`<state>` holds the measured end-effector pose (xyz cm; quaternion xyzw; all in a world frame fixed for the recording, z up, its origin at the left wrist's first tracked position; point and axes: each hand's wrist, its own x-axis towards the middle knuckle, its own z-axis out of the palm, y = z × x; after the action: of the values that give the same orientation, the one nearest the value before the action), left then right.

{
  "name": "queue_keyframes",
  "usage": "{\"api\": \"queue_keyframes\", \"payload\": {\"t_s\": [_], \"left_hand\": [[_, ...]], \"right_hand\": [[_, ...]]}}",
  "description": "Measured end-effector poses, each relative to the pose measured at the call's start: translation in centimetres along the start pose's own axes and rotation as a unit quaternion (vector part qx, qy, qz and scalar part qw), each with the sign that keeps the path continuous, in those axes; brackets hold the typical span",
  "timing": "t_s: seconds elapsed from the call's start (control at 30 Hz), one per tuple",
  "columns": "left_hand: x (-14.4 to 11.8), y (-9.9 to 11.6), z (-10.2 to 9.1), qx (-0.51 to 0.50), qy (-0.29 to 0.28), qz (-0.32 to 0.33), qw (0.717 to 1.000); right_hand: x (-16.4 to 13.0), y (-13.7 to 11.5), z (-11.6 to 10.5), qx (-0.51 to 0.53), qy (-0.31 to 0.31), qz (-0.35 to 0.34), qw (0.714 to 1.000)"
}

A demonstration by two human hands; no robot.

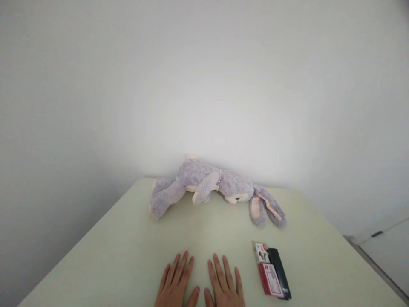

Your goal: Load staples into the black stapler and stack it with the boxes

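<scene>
My left hand (175,283) lies flat on the pale green table (111,260), palm down, fingers spread and holding nothing. Beside it my right hand (224,283) rests the same way, the two thumbs a short gap apart. To the right of my right hand, and not touched by it, is a small group of flat items: a red and white packet (271,279) with a printed label, a small white card (262,253) in clear wrap, and a slim black case (280,273). Their exact kinds are hard to make out.
A grey-purple plush rabbit (198,175) lies on its side along the table's far edge, ears to the right, legs to the left. A white wall (204,85) stands right behind it. At the lower right, beyond the table, a white panel (390,247) has a dark fitting.
</scene>
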<state>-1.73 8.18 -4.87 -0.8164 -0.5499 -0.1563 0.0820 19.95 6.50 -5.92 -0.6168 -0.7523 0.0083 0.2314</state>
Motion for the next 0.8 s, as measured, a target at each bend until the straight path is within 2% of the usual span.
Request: {"api": "queue_keyframes", "payload": {"t_s": [0.17,0.43,0.63,0.73,0.8], "left_hand": [[0.1,-0.2,-0.4,-0.028,-0.041,-0.012,0.999],[0.2,0.0,-0.5,-0.066,-0.067,-0.017,0.995],[0.2,0.0,-0.9,-0.076,-0.058,-0.010,0.995],[0.2,0.0,-0.8,-0.069,-0.049,-0.006,0.996],[0.1,0.0,-0.8,-0.063,-0.042,-0.004,0.997]], "right_hand": [[0.1,0.5,0.5,-0.011,-0.005,-0.022,1.000],[0.0,-2.1,-0.2,-0.032,0.038,0.037,0.998],[0.1,-1.6,-1.4,-0.021,-0.015,0.010,1.000],[0.5,-1.7,-1.8,-0.005,-0.025,0.021,0.999],[1.1,-2.1,-2.8,0.024,-0.032,0.031,0.999]]}}
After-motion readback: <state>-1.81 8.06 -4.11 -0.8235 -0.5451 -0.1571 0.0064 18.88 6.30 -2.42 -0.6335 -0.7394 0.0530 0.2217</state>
